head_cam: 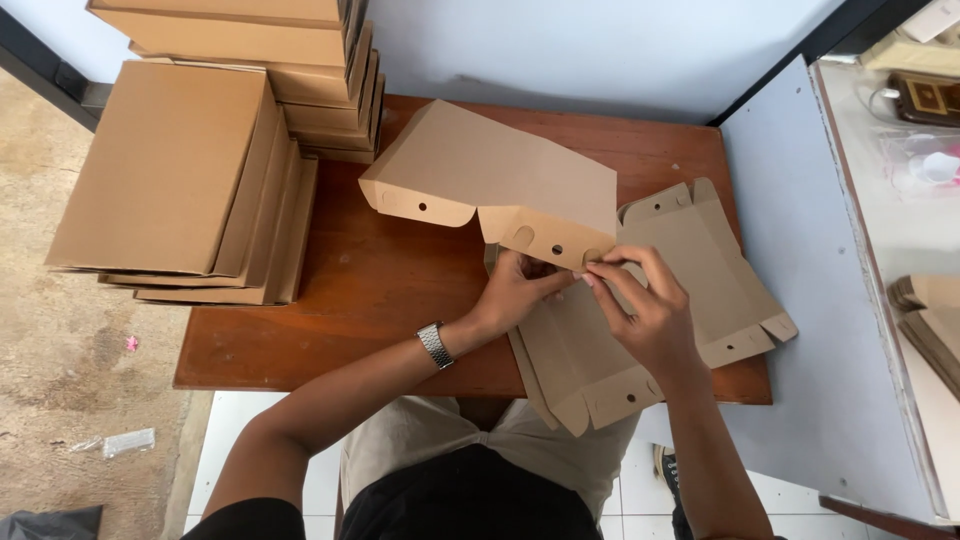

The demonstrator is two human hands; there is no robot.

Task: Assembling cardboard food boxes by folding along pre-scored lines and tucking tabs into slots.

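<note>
**Cardboard box half-folded, both hands at the front flap**

Cardboard, thin and brown, makes up the box (520,190) lying over the middle of the wooden table (360,300). Its big panel stands tilted up towards the wall, and a narrow flap with small round holes hangs along its near edge. More flat blank (690,270) spreads under and to the right of it, reaching past the table's front edge.

Left hand (515,290), with a metal watch (435,345) on the wrist, is tucked under the flap, fingers curled against the card. Right hand (650,310) pinches the flap's right end between thumb and forefinger, the other fingers loosely bent.

By the look of it, the sheet is light and fairly stiff, but it will bend at the scored lines and crease if squeezed mid-panel. Edges and flap corners near a fold seem the safest places to grip; the tabs look easy to tear.

Two stacks of finished flat boxes (190,170) stand at the table's far left, well apart from the hands.
</note>
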